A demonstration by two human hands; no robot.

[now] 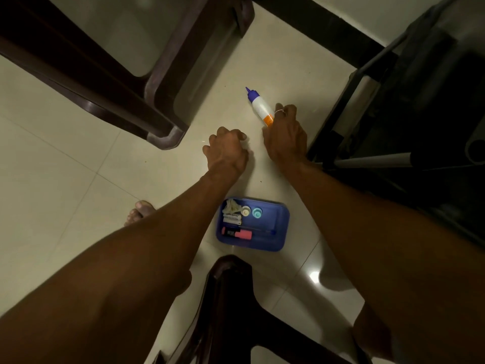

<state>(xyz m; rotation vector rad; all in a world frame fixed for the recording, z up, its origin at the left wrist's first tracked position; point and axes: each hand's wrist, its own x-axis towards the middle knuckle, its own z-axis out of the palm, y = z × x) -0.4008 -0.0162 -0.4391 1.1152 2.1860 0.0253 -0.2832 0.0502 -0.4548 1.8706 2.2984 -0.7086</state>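
Looking down on a pale tiled floor [78, 143]; right hand [284, 135], ringed, fingers curled round the orange-banded base of a white glue bottle [259, 107], blue nozzle pointing away and to the left, low over the tiles, contact with them unclear; left hand [225, 151] just beside it, knuckles up, fingers curled under, impossible to tell whether anything is held; nearer, between the forearms, a blue tray [277, 224] on the floor holding a pink highlighter [237, 233] and small round caps [252, 212]; dark chair leg [162, 132] at upper left; bare foot [140, 211] at left.
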